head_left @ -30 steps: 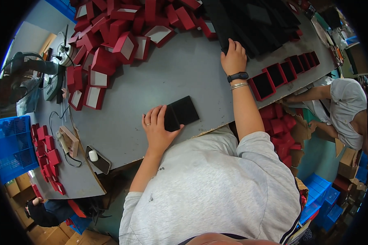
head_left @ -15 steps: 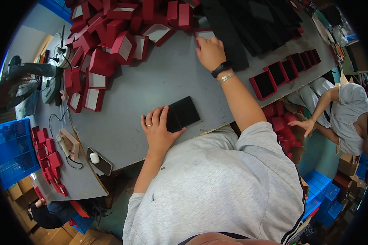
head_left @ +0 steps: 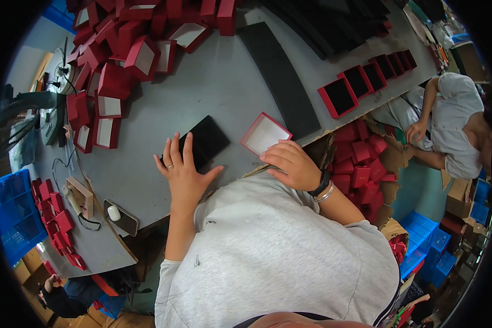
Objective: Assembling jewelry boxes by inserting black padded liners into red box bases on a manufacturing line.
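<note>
With fingers and thumb spread, my left hand [head_left: 183,174] rests against two black foam-like pads [head_left: 211,138] lying side by side on the grey table. My right hand [head_left: 294,167] grips the near right edge of a small red box [head_left: 264,135], whose white inside faces up, close to the table's front edge. A long black strip [head_left: 279,76] lies just beyond that box.
Loose red boxes [head_left: 115,79] are heaped at the far left. At the right stands a row of red boxes with black inserts [head_left: 338,98]. More black strips [head_left: 322,24] lie at the back. A carton of red boxes [head_left: 361,164] is beside me; a co-worker [head_left: 454,126] sits beyond.
My right hand has come from the back of the table toward me, bringing the red box along. My left hand's thumb has spread wider from the black pads.
</note>
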### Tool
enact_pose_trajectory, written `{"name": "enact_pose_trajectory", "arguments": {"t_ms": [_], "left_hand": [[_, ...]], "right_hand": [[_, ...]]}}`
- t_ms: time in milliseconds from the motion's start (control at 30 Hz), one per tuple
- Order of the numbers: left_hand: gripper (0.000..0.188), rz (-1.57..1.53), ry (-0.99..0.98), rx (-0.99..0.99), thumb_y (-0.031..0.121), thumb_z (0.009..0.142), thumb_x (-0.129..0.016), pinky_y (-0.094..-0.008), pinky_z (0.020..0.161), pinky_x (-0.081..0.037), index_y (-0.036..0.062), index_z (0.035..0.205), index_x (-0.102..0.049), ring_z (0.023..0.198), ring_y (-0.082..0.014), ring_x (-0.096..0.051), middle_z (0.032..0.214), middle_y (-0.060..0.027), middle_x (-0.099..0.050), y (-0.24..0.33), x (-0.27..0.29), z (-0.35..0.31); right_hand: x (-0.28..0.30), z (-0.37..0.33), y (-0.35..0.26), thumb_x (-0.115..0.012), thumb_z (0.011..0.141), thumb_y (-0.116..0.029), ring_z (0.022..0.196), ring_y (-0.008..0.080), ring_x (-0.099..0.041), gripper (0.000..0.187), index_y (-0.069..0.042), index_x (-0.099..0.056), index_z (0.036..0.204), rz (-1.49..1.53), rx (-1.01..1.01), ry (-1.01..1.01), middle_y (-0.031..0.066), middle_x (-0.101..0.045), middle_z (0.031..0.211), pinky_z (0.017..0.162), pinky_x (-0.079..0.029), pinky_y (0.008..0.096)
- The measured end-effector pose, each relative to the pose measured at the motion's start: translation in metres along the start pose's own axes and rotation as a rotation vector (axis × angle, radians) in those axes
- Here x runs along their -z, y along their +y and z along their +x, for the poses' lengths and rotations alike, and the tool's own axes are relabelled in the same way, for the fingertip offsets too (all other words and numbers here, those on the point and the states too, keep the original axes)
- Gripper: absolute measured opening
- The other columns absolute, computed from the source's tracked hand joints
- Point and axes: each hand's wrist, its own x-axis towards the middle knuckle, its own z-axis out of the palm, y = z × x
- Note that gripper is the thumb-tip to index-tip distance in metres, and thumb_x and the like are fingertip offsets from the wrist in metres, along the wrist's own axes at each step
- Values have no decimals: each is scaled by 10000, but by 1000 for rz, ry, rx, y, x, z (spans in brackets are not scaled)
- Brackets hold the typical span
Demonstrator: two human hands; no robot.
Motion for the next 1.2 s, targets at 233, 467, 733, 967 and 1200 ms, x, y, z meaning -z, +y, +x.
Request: {"name": "enact_pose_trajectory", "arguments": {"t_ms": [233, 467, 733, 967, 1200], "left_hand": [[690, -308, -60, -483, 511, 704, -844, -604, 1184, -185, 208, 1297, -664, 1422, -348, -385, 1532, -182, -412, 61, -3, 13], [307, -269, -130, -643, 427, 785, -795, -677, 1158, -191, 150, 909, -747, 1395, -357, -429, 1546, -232, -391, 84, -32, 20], [263, -314, -137, -759, 382, 808, -759, -683, 1155, -204, 132, 884, -730, 1400, -363, -429, 1558, -247, -374, 114, -43, 35], [293, -300, -139, -861, 390, 806, -731, -682, 1166, -191, 141, 960, -731, 1382, -377, -439, 1387, -225, -534, 174, -77, 82], [428, -315, 110, -759, 399, 807, -744, -638, 1179, -224, 65, 1071, -696, 1366, -380, -446, 1327, -192, -573, 177, -85, 75]], "right_hand": [[23, -12, 49, -803, 804, -175, 1223, 346, -533, 558, -58, -592, 1307, -357, -339, 359, 144, -575, 1327, 1042, -431, 448], [27, 4, 72, -862, 720, -135, 1142, 353, -526, 835, -99, -455, 1448, -352, -562, 263, 152, -551, 1204, 1017, -449, 435], [82, 57, 69, -714, 864, 39, 1030, 148, -633, 516, -2, -555, 1352, 440, -586, 608, 106, -646, 1206, 915, -530, 276], [106, 63, 29, -707, 875, 39, 1042, 152, -632, 471, 12, -570, 1325, 489, -486, 666, 111, -669, 1182, 921, -518, 269], [100, 42, 29, -673, 878, 65, 1052, 156, -633, 443, -5, -592, 1309, 444, -480, 665, 107, -664, 1199, 926, -518, 286]]}}
